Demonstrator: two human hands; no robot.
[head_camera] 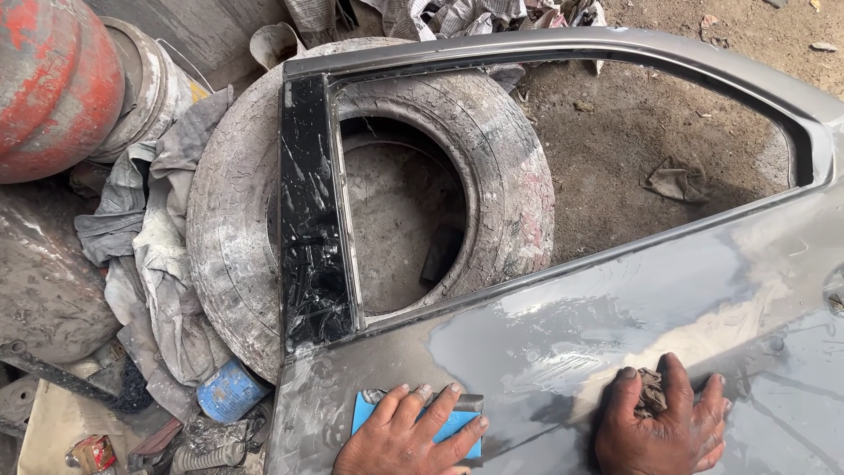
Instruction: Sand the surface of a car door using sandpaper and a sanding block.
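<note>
The grey car door (615, 317) lies flat over a dusty tyre (492, 149), its window frame open to the dirt (wet sheen across the panel). Near the door's lower left corner my left hand (406, 435) presses flat, fingers spread, on a blue sanding block (457, 427). Further right along the lower edge, my right hand (670, 431) bunches a small rag (651, 391) against the panel.
</note>
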